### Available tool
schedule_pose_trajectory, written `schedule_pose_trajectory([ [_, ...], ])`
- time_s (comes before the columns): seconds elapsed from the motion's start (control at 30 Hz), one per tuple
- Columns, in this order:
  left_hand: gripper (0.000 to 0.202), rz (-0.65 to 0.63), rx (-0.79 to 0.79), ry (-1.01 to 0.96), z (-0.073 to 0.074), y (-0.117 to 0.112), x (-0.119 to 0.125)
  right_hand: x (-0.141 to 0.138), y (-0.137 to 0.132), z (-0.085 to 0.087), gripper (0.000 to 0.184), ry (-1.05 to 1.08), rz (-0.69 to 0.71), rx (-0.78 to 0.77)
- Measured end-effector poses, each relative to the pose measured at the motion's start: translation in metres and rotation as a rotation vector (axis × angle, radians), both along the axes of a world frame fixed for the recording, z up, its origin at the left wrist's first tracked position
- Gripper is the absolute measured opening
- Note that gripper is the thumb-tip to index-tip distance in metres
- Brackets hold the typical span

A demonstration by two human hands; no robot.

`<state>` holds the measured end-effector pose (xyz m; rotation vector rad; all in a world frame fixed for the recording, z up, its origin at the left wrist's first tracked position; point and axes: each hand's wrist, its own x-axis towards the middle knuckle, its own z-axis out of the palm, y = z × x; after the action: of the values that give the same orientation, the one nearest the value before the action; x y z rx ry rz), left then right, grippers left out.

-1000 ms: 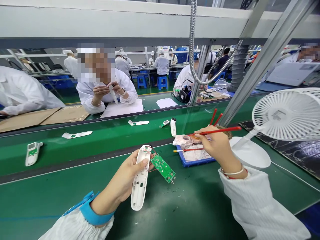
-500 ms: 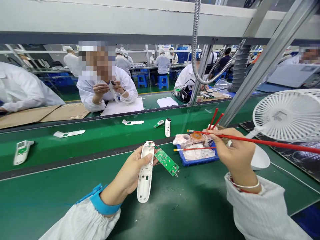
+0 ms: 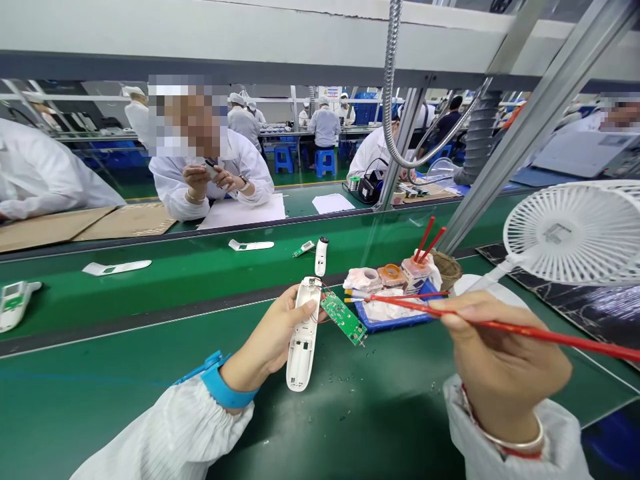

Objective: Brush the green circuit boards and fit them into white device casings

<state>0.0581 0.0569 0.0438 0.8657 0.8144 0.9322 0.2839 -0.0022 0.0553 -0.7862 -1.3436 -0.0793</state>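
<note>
Pinching slim red paintbrush (image 3: 530, 330) in right hand (image 3: 505, 363), lower right; clasping long white plastic shell (image 3: 302, 340) in left hand (image 3: 277, 327), mid-frame; likely light, stiff; take by edges.

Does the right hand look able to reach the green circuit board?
Likely yes: the right hand holds a red brush, but its way to the green circuit board seems free; the blue tray lies farther back.

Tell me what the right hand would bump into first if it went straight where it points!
The right hand would probably meet the blue tray first, though it may be high enough to pass over; depth is unclear.
</note>
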Motion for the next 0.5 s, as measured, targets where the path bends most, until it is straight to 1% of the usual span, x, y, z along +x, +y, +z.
schedule_pose_trajectory([
  [0.1, 0.026, -0.023, 0.003, -0.013, -0.001, -0.002, 0.002, -0.015, 0.000, -0.001, 0.029, -0.028, 0.120, -0.032],
  [0.27, 0.024, -0.039, 0.017, -0.027, -0.001, -0.006, -0.001, -0.018, 0.004, -0.007, 0.033, -0.076, 0.187, -0.076],
  [0.33, 0.025, -0.028, 0.016, -0.018, 0.000, -0.007, -0.003, -0.016, 0.004, -0.007, 0.034, -0.089, 0.191, -0.066],
  [0.5, 0.025, -0.010, 0.046, -0.010, 0.004, -0.011, -0.005, -0.013, -0.001, -0.006, 0.031, -0.079, 0.133, -0.014],
])
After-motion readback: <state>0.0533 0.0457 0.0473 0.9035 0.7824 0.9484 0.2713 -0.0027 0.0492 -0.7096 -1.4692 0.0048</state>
